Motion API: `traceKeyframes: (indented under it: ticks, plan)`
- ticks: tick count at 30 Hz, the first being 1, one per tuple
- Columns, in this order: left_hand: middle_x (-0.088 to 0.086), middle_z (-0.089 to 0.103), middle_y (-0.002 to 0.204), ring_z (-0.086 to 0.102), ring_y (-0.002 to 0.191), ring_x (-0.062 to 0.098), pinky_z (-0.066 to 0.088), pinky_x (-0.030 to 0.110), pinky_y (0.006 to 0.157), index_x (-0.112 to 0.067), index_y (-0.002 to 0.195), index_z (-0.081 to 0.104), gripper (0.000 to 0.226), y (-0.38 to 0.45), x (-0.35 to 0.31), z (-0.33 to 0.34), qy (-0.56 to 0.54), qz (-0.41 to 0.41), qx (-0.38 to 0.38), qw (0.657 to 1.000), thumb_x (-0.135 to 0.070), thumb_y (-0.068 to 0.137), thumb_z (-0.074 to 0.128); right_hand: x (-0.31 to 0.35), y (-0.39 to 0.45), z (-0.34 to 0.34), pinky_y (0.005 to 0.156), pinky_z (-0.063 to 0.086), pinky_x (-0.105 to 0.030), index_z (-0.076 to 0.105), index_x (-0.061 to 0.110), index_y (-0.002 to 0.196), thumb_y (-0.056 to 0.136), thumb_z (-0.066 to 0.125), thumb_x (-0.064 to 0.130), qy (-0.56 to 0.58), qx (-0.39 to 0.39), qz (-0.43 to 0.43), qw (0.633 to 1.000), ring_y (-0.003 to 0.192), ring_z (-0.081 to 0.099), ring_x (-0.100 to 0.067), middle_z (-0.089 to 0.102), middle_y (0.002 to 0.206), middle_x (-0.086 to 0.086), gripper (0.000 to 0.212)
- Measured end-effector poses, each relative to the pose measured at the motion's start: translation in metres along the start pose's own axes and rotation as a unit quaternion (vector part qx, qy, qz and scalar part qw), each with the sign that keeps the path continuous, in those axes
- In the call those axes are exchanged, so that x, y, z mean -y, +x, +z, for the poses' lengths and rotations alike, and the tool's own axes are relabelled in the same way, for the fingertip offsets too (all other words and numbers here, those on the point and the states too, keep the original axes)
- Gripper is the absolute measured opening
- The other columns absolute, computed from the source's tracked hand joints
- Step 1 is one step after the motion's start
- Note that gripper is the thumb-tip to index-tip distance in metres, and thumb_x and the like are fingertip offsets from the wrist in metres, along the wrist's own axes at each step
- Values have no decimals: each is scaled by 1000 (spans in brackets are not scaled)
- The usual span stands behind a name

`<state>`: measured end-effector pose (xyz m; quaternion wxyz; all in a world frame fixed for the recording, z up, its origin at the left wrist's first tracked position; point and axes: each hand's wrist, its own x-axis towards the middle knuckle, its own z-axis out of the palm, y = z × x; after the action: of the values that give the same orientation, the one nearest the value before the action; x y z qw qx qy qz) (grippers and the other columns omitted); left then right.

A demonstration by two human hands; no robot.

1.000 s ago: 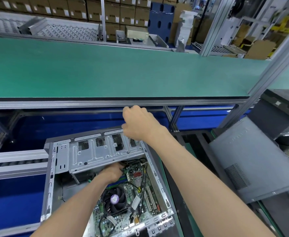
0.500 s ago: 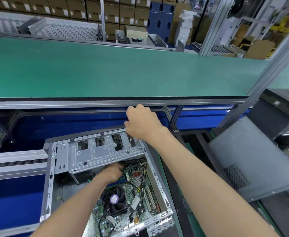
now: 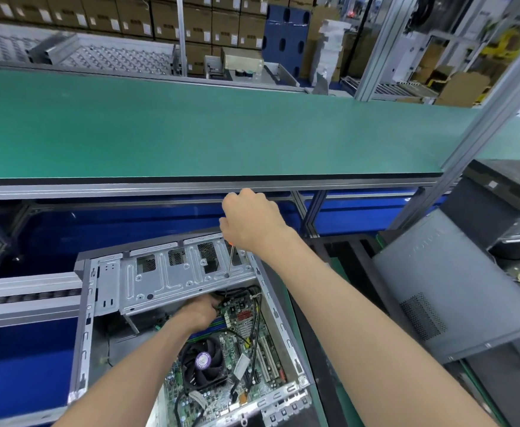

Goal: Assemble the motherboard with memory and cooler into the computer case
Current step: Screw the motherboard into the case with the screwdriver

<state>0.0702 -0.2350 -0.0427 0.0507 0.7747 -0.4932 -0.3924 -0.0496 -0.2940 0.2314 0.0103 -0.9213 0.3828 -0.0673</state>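
Computer case (image 3: 83, 328): open, lying on its side below the green workbench (image 3: 190, 127); silver frame, drive bracket (image 3: 172, 278) across its far end.

Motherboard (image 3: 246, 359): seated in the case floor, below and nearer than the bracket. Cooler (image 3: 203, 363), black fan with purple hub label, sits on the board's left part; black cables (image 3: 257, 322) run over its right part.

Screwdriver (image 3: 229, 259): thin metal shaft, nearly upright, tip resting on the bracket near its right end; orange handle mostly hidden in the fist.

Right hand (image 3: 251, 221): above the bracket's right end, fingers curled tightly round the screwdriver handle, knuckles away from the camera, forearm extending in from lower right.

Left hand (image 3: 200, 311): reaching under the near edge of the bracket, at the far corner of the motherboard; fingertips tucked beneath the metal, so cannot tell whether they hold anything. Forearm enters from lower left.

Grey side panel (image 3: 449, 285): leaning right of the case, well apart from both hands.
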Motion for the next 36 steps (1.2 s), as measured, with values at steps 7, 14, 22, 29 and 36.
traceKeyframes:
  ticks: [7, 14, 22, 29, 36]
  plan:
    - [-1, 44, 154, 47, 136, 19, 38, 29, 110, -27, 146, 48, 54, 2, 2, 2, -4, 9, -7, 1000, -7, 97, 39, -6, 3, -11, 76, 48, -39, 55, 13, 93, 77, 58, 10, 110, 96, -47, 988, 91, 54, -29, 51, 98, -2, 17]
    - [-2, 45, 153, 49, 133, 17, 39, 27, 106, -26, 145, 49, 53, 3, 2, 3, -3, 5, -9, 1000, -7, 98, 39, 8, -1, 3, 65, 33, -38, 57, 12, 97, 97, 56, 31, -54, -44, -28, 997, 85, 57, -33, 53, 90, -7, 18]
    - [-2, 46, 152, 53, 126, 14, 43, 24, 97, -26, 146, 47, 50, 1, 0, 2, -1, 5, -9, 1000, -9, 99, 40, 4, -2, -3, 61, 33, -34, 44, 12, 88, 84, 58, 13, 34, 16, -38, 999, 77, 46, -29, 41, 77, -1, 14]
    - [-2, 47, 152, 53, 126, 14, 42, 22, 96, -26, 145, 48, 51, 1, 1, 3, -5, 7, -2, 1000, -8, 98, 41, 6, 0, -8, 67, 38, -39, 46, 14, 94, 79, 61, 18, 36, 49, -56, 997, 82, 49, -28, 46, 90, -2, 22]
    - [-3, 50, 149, 57, 110, 12, 48, 24, 94, -28, 144, 50, 54, 2, 4, 1, -2, 6, 2, 1000, -8, 94, 41, 6, -1, 2, 65, 33, -37, 43, 14, 85, 90, 57, 15, -17, -30, -10, 999, 77, 46, -30, 38, 78, -1, 14]
